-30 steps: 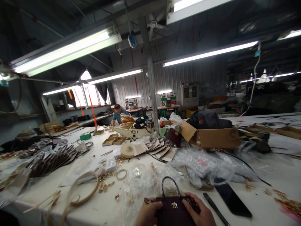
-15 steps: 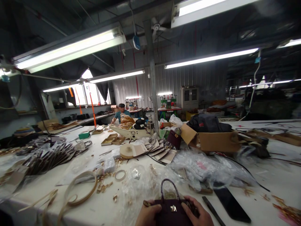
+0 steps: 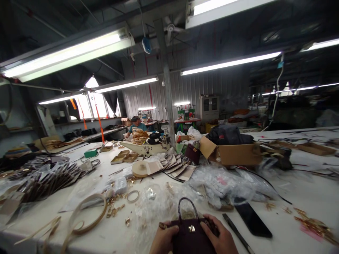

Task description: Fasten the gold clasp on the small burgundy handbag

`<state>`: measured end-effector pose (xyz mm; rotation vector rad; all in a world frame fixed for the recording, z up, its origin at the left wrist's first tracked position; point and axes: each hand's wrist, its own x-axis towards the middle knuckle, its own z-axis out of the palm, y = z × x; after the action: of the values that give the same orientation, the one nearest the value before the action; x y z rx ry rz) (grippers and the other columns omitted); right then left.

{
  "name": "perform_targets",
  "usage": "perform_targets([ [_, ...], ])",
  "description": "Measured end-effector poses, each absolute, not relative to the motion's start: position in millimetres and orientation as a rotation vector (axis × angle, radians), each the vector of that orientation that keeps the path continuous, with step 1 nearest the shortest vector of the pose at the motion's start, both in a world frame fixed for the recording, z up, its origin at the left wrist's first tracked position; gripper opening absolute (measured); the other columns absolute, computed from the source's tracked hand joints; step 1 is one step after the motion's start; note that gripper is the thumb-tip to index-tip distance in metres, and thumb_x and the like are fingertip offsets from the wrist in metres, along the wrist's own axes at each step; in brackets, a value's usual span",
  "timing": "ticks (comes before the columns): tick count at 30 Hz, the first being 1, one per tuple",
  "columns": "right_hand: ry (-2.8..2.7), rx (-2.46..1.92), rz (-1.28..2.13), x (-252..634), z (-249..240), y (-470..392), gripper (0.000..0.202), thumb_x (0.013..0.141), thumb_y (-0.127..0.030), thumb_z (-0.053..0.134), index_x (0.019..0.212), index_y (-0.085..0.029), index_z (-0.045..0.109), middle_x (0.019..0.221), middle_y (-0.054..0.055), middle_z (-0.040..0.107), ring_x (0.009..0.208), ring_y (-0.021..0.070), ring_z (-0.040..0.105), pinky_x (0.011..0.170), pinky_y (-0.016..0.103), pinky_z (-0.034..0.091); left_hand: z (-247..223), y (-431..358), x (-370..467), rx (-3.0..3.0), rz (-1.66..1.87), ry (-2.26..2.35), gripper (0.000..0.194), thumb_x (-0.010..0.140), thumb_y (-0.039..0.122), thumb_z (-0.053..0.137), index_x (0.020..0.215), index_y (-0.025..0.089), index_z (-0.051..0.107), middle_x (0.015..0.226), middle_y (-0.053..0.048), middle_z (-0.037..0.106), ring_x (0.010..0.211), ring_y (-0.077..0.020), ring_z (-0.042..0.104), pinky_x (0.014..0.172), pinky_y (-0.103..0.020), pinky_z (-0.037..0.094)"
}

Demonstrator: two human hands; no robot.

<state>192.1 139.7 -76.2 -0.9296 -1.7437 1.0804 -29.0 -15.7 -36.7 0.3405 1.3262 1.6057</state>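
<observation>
A small dark maroon handbag [image 3: 191, 235] with a gold clasp and an upright loop handle sits at the near edge of the white table [image 3: 304, 197]. My left hand [image 3: 163, 240] grips its left side and my right hand [image 3: 219, 237] grips its right side. Crumpled clear plastic bags [image 3: 159, 204] lie just beyond the bag. Only part of each hand shows at the bottom edge.
A black phone [image 3: 251, 218] and a dark strip [image 3: 235, 233] lie right of my hands. Gold hardware [image 3: 116, 208], tan strap loops [image 3: 87, 215], leather pieces [image 3: 174, 165] and a cardboard box [image 3: 235, 153] crowd the table. A person [image 3: 135, 125] works at a far bench.
The view has shifted slightly, moving everything a little left. Both hands keep their hold on the handbag, which stays in the same place.
</observation>
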Motion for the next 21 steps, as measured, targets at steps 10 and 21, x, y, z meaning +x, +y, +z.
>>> perform_targets([
  [10,-1.751,-0.859,1.002,193,-43,122,0.045,0.096,-0.068,0.079,0.112,-0.027,0.087,0.118,0.01,0.086,0.11,0.0325,0.081,0.101,0.041,0.068,-43,-15,-40,0.446,1.533,1.365,0.051,0.049,0.048,0.11,0.079,0.017,0.081,0.074,-0.01,0.083,0.089,-0.0368,0.085,0.086,-0.045,0.068],
  [21,-1.726,-0.862,1.035,185,-86,149,0.051,0.083,-0.074,0.084,0.105,-0.029,0.091,0.12,0.011,0.087,0.111,0.0355,0.084,0.101,0.04,0.071,-38,-9,-38,0.43,1.56,1.461,0.044,0.047,0.043,0.107,0.074,0.021,0.079,0.069,-0.015,0.078,0.11,-0.0514,0.084,0.102,-0.059,0.068],
])
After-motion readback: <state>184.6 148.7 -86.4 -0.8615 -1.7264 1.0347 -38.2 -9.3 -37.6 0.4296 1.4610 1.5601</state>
